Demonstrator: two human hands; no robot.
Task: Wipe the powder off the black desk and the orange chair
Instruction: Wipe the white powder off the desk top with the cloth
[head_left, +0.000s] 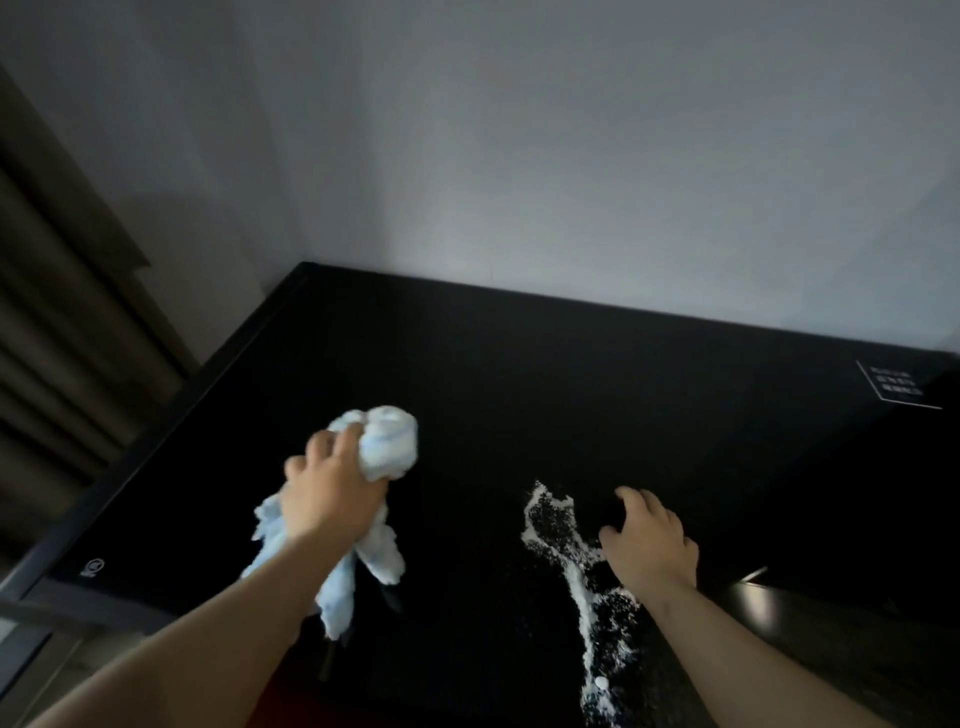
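Note:
The black desk (519, 374) fills the lower half of the view. White powder (576, 577) runs in a ragged streak from the desk's middle down toward its near edge. My left hand (332, 493) grips a bunched white-and-light-blue cloth (389, 441), whose loose ends hang below my wrist, left of the powder. My right hand (649, 540) rests on the desk with spread, slightly bent fingers, right beside the powder streak and holding nothing. A dim reddish patch (291, 696) shows at the bottom edge below the desk; I cannot tell whether it is the orange chair.
A grey wall (519, 156) stands behind the desk. Brown curtains (62, 312) hang at the left. A white printed label (898, 387) lies on the desk's far right corner. A small logo (92, 567) marks the desk's left edge.

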